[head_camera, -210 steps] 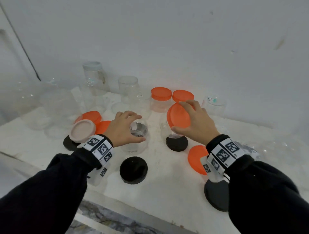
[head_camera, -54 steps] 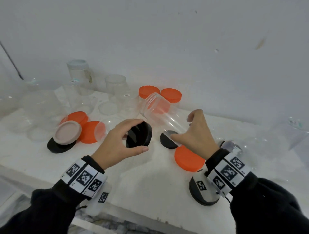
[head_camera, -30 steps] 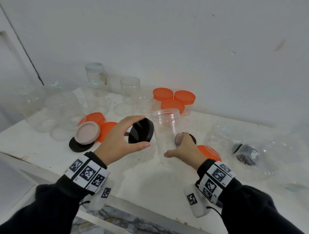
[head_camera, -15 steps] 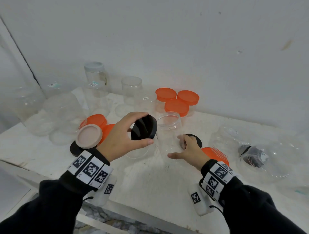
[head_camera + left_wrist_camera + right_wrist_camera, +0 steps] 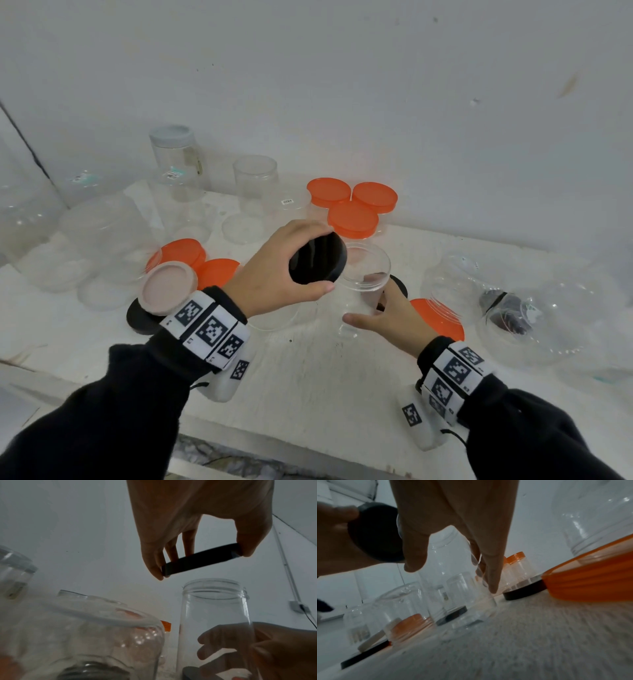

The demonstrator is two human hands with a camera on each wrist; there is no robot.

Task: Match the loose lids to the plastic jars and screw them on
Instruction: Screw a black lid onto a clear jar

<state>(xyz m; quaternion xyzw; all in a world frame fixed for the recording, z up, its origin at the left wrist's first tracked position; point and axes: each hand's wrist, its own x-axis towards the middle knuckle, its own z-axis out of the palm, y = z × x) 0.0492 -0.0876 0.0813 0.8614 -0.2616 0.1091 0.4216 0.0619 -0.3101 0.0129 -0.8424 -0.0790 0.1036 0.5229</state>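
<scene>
My left hand (image 5: 325, 258) pinches a black lid (image 5: 313, 260) by its rim between thumb and fingers. The lid is tilted and hangs just left of and above the open mouth of a clear jar (image 5: 364, 274). In the left wrist view the black lid (image 5: 200, 561) sits a short gap above the jar's threaded rim (image 5: 214, 588). My right hand (image 5: 364, 310) grips the lower part of that jar, which stands upright on the white table (image 5: 308, 377). In the right wrist view thumb and fingers straddle the jar (image 5: 450, 563).
Three orange-lidded jars (image 5: 352, 209) stand at the back. Loose orange lids (image 5: 181, 251) and a beige lid (image 5: 169, 286) on a black one lie at the left. An orange lid (image 5: 442, 322) and large clear jars (image 5: 548, 318) lie at the right. Open jars (image 5: 255, 178) line the wall.
The right hand has set the tilted jar upright on the table and holds it there. The left hand has carried the black lid rightward, close to the jar's mouth.
</scene>
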